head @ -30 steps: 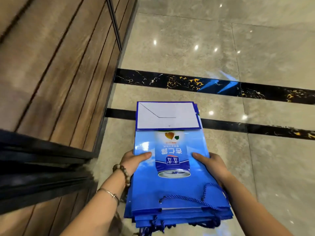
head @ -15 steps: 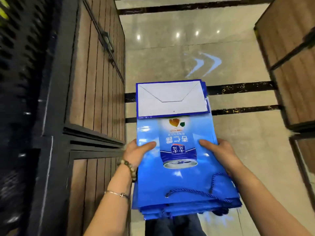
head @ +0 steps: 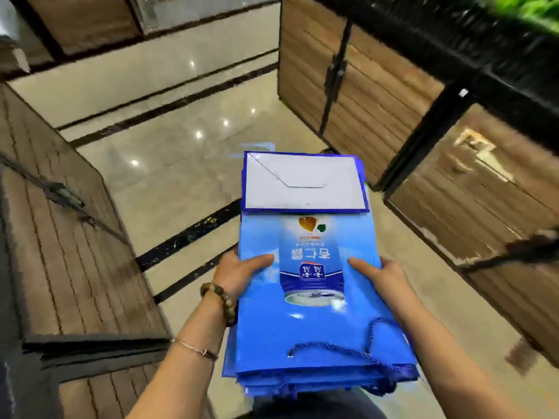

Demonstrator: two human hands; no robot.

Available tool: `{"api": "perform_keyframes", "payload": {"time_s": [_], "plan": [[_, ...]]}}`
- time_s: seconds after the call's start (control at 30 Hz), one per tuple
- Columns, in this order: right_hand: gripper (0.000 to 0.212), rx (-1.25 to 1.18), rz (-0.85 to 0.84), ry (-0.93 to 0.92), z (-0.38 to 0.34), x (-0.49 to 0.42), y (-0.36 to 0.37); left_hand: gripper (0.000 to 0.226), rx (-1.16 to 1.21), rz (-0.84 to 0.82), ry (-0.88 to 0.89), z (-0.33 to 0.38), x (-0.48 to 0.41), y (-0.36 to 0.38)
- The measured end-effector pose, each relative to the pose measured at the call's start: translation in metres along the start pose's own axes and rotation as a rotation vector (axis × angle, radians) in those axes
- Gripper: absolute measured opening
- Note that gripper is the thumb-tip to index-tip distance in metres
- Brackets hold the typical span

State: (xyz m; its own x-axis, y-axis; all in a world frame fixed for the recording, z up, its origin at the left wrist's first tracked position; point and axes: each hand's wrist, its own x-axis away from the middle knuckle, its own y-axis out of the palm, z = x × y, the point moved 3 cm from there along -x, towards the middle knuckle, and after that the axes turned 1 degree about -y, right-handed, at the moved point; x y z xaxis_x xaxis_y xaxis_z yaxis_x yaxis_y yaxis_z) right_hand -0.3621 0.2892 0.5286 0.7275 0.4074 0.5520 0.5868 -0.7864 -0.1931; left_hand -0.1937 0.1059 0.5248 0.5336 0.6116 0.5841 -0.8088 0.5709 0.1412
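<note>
Hands grip a flat stack of blue paper bags (head: 314, 325) held out level at waist height: left hand (head: 239, 273) clamps its left edge, right hand (head: 384, 276) its right, thumbs on top; beyond lie polished floor (head: 169, 158) and wooden cabinets (head: 378, 95)

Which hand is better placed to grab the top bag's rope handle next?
Right, probably. The rope handle loops up just behind the right hand; the left hand holds the stack of bags at the opposite edge, farther from the loop.
</note>
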Motion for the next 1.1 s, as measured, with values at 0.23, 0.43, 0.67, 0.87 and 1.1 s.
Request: {"api": "perform_keyframes", "payload": {"time_s": [0.23, 0.43, 0.67, 0.87, 1.1], "plan": [[0.016, -0.310, 0.449, 0.064, 0.066, 0.041, -0.191, 0.019, -0.291, -0.505, 0.021, -0.015, 0.002, 0.217], [0.005, -0.611, 0.799, 0.035, 0.141, 0.128, -0.333, 0.022, -0.545, -0.863, -0.069, -0.079, 0.069, 0.409], [0.015, -0.805, 1.253, 0.155, 0.244, 0.241, -0.419, 0.022, -0.821, -1.251, -0.157, -0.184, 0.180, 0.565], [0.009, -1.034, 1.624, 0.191, 0.318, 0.333, -0.462, 0.012, -1.090, -1.603, -0.155, -0.294, 0.296, 0.676], [0.007, -1.179, 1.962, 0.269, 0.362, 0.402, -0.517, 0.014, -1.287, -1.927, -0.194, -0.400, 0.414, 0.769]]}}
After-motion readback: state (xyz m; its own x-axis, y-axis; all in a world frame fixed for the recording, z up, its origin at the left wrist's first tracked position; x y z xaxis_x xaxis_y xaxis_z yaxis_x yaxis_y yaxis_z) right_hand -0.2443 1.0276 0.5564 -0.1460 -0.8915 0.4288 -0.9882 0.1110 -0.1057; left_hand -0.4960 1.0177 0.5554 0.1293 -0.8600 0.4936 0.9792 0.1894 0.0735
